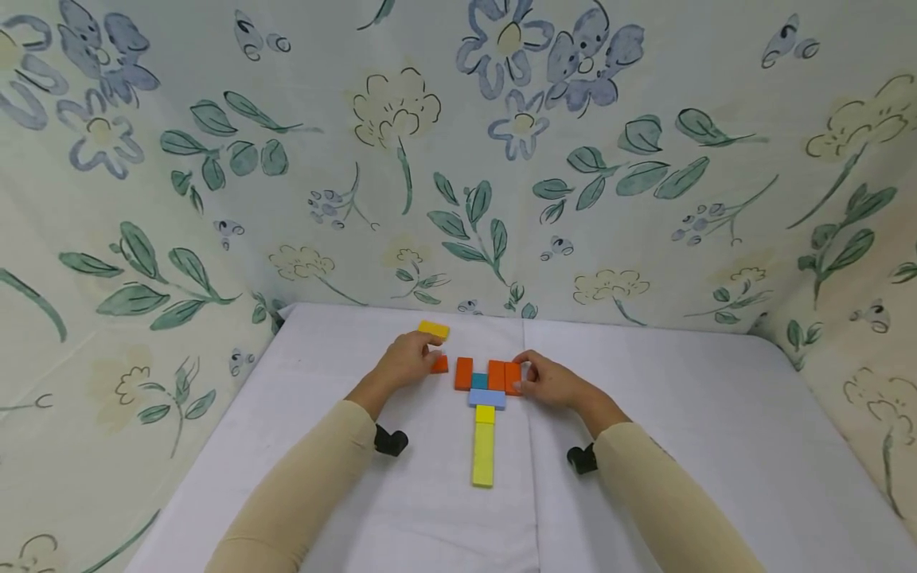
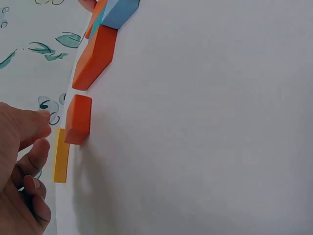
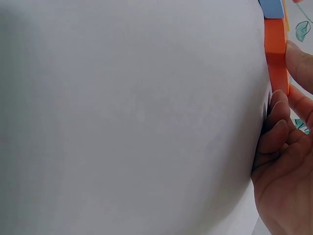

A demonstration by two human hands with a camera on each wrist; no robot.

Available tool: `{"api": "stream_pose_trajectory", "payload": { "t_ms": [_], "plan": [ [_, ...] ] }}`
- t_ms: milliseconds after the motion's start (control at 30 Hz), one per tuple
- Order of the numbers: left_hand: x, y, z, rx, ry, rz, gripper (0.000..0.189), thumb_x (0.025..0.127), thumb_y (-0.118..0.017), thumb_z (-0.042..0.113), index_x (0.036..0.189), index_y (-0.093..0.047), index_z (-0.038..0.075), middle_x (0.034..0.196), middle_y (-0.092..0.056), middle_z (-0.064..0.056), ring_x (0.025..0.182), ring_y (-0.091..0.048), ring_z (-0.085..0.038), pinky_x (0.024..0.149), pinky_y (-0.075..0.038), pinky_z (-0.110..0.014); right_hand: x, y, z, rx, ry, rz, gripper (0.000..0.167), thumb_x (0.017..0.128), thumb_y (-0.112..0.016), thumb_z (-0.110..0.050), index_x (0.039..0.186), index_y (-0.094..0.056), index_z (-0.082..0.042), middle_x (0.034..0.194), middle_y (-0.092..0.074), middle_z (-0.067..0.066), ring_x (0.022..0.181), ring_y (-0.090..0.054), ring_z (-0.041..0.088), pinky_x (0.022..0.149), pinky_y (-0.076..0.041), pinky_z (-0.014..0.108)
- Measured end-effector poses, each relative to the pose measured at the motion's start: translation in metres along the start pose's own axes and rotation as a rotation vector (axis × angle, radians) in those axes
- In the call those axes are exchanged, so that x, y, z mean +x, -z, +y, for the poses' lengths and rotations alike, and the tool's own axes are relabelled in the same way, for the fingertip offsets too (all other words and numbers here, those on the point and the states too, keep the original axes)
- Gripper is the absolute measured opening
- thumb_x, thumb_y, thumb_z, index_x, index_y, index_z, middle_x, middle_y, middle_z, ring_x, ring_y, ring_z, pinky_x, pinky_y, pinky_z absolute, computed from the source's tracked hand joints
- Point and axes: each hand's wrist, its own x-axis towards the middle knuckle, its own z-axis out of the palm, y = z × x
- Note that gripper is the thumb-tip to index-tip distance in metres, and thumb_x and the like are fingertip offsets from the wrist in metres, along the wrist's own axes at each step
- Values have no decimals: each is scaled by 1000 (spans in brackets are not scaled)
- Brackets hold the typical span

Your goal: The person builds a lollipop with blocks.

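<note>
My right hand (image 1: 555,382) holds the outermost orange block (image 3: 277,54) at the right of a flat arrangement, thumb and fingers on its edges. A second orange block (image 1: 496,376) lies against it. Left of these sit a teal block (image 1: 479,381) and another orange block (image 1: 464,374). Below them is a light blue block (image 1: 487,399), then a small yellow block (image 1: 485,414) and a long yellow-green block (image 1: 483,455). My left hand (image 1: 404,360) hovers beside a loose orange block (image 2: 78,120), fingers bent loosely and apart from it. Just beyond lies a deeper yellow block (image 1: 434,329).
A white cloth covers the table (image 1: 609,517), with a fold line running just right of the blocks. Floral fabric (image 1: 458,159) hangs along the back and sides. Black wrist-worn pieces (image 1: 391,442) show below both forearms.
</note>
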Motion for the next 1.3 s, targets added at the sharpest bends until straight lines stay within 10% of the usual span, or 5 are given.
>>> {"api": "stream_pose_trajectory", "payload": {
  "t_ms": [600,900,1300],
  "plan": [
    [-10,1,-20,-6,61,-95,25,95,-71,41,95,-69,16,91,-62,-3,90,-56,-20,76,-48,-32,-1,1,0,12,-1,-5,48,98,-69,-30,141,-48,-21,98,-53,8,88,-52,22,74,-43,32],
    [-5,-3,-28,-55,-19,-136,45,90,-78,34,130,-64,20,93,-61,-2,85,-56,-18,73,-46,-29,0,0,0,13,6,-5,48,98,-69,-29,141,-48,-21,97,-52,8,87,-52,22,73,-42,32],
    [-4,-5,-26,-25,-46,-133,36,95,-74,32,127,-68,17,94,-62,-1,86,-56,-18,76,-47,-30,0,1,1,15,0,-13,49,99,-68,-31,142,-48,-21,98,-53,8,88,-52,22,73,-43,32]
  ]
}}
